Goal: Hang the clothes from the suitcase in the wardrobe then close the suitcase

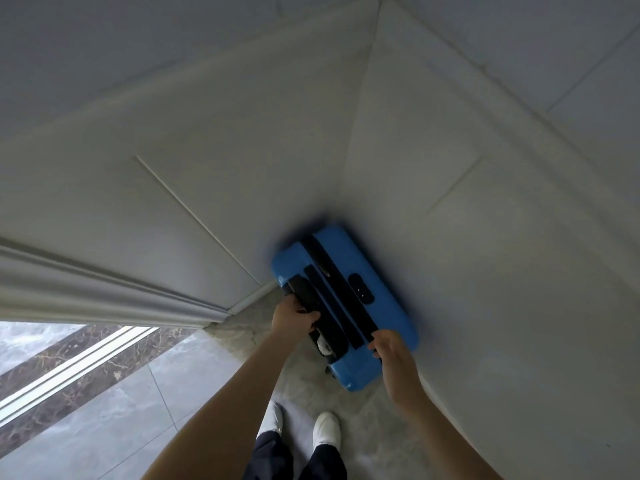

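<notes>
Walls (450, 168) hem the suitcase (388, 299) behind and right; floor (145, 403) lies open left.

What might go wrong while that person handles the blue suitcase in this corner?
1. The blue suitcase stands upright, wedged in a corner between pale panels; tugged by the black handle that the left hand grips, it may tip or scrape them.
2. The right hand only rests its fingers on the case's edge, so it might slip.
3. The white shoes stand close; the case could land on them.
</notes>
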Demonstrator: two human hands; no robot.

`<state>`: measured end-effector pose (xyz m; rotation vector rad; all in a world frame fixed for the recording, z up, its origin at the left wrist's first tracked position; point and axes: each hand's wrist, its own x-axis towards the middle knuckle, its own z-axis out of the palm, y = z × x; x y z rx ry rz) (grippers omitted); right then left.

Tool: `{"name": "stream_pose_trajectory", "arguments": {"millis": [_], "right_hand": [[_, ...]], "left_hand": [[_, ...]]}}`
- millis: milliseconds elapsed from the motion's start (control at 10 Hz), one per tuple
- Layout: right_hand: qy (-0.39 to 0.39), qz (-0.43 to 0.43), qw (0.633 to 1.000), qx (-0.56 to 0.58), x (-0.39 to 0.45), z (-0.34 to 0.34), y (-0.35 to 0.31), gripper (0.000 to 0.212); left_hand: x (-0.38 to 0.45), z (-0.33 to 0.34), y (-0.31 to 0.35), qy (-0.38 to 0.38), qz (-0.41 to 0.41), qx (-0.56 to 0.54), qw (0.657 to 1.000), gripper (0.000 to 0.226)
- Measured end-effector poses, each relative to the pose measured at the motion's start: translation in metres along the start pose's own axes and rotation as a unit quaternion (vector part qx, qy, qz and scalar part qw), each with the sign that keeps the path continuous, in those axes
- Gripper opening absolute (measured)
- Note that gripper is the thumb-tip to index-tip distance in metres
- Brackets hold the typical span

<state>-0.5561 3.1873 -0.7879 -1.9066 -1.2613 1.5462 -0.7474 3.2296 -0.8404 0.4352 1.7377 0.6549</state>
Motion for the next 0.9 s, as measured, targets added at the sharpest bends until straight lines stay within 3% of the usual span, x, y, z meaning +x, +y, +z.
{"name": "stream_pose_trajectory", "arguments": {"millis": [100,200,300,400,500,700,800,900], "right_hand": [[-0.005,0.017,1.0,-0.008,0.007,0.005,0.009,0.013],[0.003,0.02,0.999,-0.027,0.014,0.003,0.015,0.013],[-0.008,0.024,0.997,-0.068,0.016,0.002,0.024,0.013],[-0.035,0.038,0.994,-0.091,0.015,0.007,0.031,0.013],[-0.051,0.056,0.994,-0.082,0.013,0.012,0.035,0.017],[-0.044,0.055,0.994,-0.08,0.02,0.005,0.036,0.023],[-0.04,0.054,0.995,-0.067,0.025,-0.002,0.035,0.024],[-0.017,0.062,0.997,-0.035,0.028,-0.009,0.033,0.029]], "left_hand": [[0.016,-0.001,-0.01,0.047,0.023,0.289,0.956,0.038],[0.021,-0.007,-0.019,0.12,0.051,0.459,0.879,0.049],[0.02,-0.009,-0.036,0.064,0.219,0.556,0.799,0.051],[0.014,-0.007,-0.056,-0.091,0.307,0.691,0.648,0.056],[0.013,0.0,-0.079,-0.164,0.235,0.738,0.611,0.071],[0.013,0.007,-0.101,-0.167,0.172,0.72,0.651,0.076],[0.013,0.023,-0.095,-0.147,0.152,0.693,0.689,0.076],[0.01,0.036,-0.085,-0.151,0.149,0.681,0.701,0.075]]}}
